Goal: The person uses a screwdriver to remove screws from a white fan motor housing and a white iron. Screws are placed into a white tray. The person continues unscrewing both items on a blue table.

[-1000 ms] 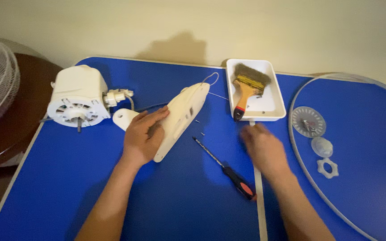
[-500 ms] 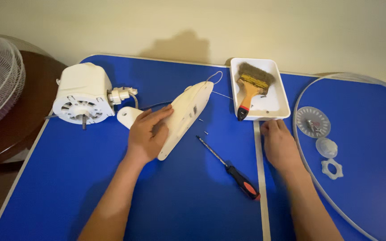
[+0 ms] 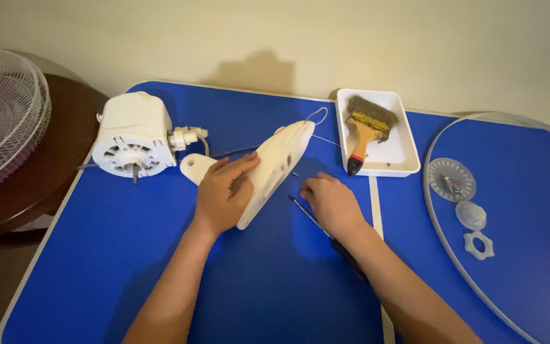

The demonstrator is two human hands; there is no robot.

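Your left hand [image 3: 223, 194] lies flat and open on the white plastic housing [image 3: 274, 167], fingers spread across it, pressing it to the blue table [image 3: 160, 267] rather than gripping it. The housing sits near the table's middle, tilted, with a thin wire [image 3: 318, 116] looping from its far end toward the white tray [image 3: 402, 167] that holds the paintbrush [image 3: 365, 127].

Your right hand [image 3: 331, 202] rests palm down over the shaft of the screwdriver [image 3: 303, 207], fingers curled toward its tip. Whether they have actually closed on the tool, I cannot tell; the hand hides it.

Risks noted:
- The housing is only pinned from above. Side force from the tool could make it slide or pivot under your palm.
- The wire runs between housing and tray; a dragged housing could snag it.
- The motor unit [image 3: 133, 137] stands just beside the housing, joined by a cable; a pull could shift it toward the table edge.
- Small clear parts, among them a knob [image 3: 471, 214] and a nut [image 3: 479, 244], lie loose to your right, near your forearm's sweep.
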